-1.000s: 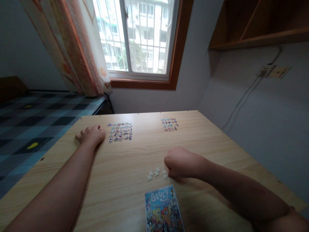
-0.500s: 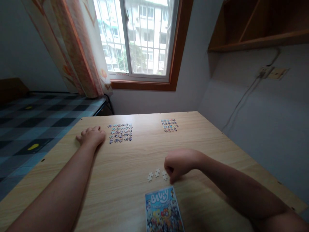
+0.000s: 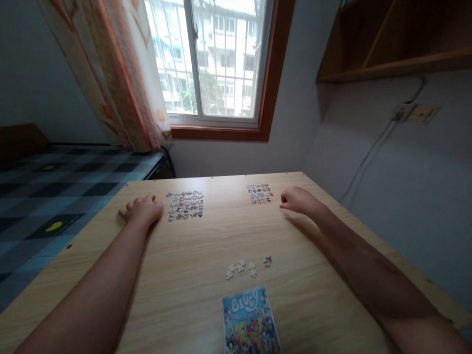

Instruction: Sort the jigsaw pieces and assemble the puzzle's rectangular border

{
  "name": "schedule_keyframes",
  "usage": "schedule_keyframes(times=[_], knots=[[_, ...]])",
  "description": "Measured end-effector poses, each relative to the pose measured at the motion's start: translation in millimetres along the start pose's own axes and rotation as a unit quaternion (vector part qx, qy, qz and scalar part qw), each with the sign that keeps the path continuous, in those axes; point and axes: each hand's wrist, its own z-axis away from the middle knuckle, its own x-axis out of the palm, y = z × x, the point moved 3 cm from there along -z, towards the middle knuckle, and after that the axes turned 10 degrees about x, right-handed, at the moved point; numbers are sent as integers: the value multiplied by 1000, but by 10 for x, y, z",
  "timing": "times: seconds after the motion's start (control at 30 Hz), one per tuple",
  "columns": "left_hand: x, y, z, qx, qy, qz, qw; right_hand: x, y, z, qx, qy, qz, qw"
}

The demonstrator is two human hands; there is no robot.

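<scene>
My left hand [image 3: 142, 209] lies on the tabletop with its fingers spread, just left of a block of jigsaw pieces [image 3: 186, 205] set out in rows. My right hand [image 3: 298, 199] is closed, a little above the table and to the right of a smaller block of jigsaw pieces [image 3: 259, 193]; whatever its fingertips may hold is hidden. Nearer to me are three pale, face-down puzzle pieces [image 3: 241, 266]. A coloured, face-up puzzle piece [image 3: 267, 261] lies to their right. Below them rests the blue Bluey puzzle box [image 3: 250, 322], its picture facing up.
The wooden table [image 3: 177, 300] reaches toward the wall under a barred window [image 3: 226, 64]. On the left stands a bed with a checked cover [image 3: 84, 184]. A shelf [image 3: 398, 64] and a plugged-in cable [image 3: 372, 147] are on the right wall.
My right hand has moved away from the loose pieces, forward and right to beside the smaller block. The coloured piece now shows where that hand was. My left hand stays in place.
</scene>
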Motion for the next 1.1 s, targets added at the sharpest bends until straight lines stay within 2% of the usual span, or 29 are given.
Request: schedule_keyframes(times=[0.07, 0.17, 0.63, 0.83, 1.1], knots=[[-22, 0, 13, -44, 4, -11, 999, 133, 40, -87, 21, 9, 10, 1000], [-52, 40, 31, -52, 1, -10, 999, 243, 83, -155, 31, 12, 5, 999], [-63, 54, 48, -53, -5, -12, 999, 331, 289, -293, -5, -22, -67, 997], [-67, 61, 53, -53, -9, -16, 998, 386, 246, -294, -11, 17, -79, 997], [-64, 70, 61, -49, -3, -17, 999, 581, 236, -276, -9, 84, -128, 988]])
